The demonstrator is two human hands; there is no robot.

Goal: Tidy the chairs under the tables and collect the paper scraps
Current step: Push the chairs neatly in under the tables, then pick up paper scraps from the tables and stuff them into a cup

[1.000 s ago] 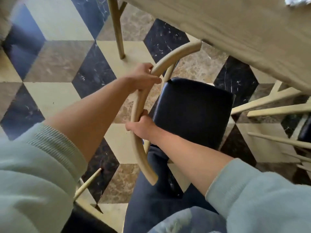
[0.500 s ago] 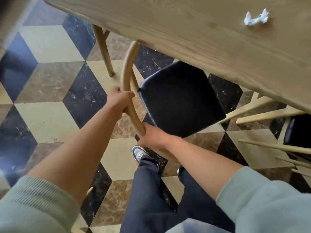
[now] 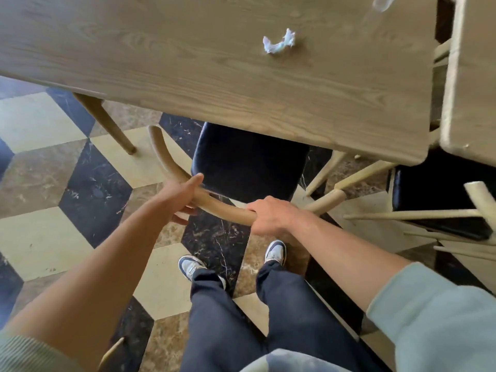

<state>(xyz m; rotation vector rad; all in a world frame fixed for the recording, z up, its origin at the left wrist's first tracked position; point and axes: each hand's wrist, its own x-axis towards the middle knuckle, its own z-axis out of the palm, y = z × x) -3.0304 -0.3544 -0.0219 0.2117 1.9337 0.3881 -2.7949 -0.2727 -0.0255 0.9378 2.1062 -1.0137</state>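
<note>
A wooden chair with a curved backrest (image 3: 222, 209) and a dark padded seat (image 3: 247, 162) stands in front of me, its seat partly tucked under the wooden table (image 3: 188, 71). My left hand (image 3: 179, 197) grips the backrest on the left. Further right on the same rail, my right hand (image 3: 271, 214) is closed around it. A crumpled white paper scrap (image 3: 279, 42) lies on the tabletop, beyond the chair and apart from both hands.
A second chair with a black seat (image 3: 434, 194) and pale spindles stands at the right under a neighbouring table (image 3: 472, 76). A table leg (image 3: 107, 122) is at the left. My feet stand on the patterned marble floor (image 3: 94, 189). A wooden tip (image 3: 112, 350) pokes in bottom left.
The chair has turned square to the table and slid forward, so its seat now sits partly beneath the tabletop. Both hands stayed on the backrest. More tabletop and the scrap came into view.
</note>
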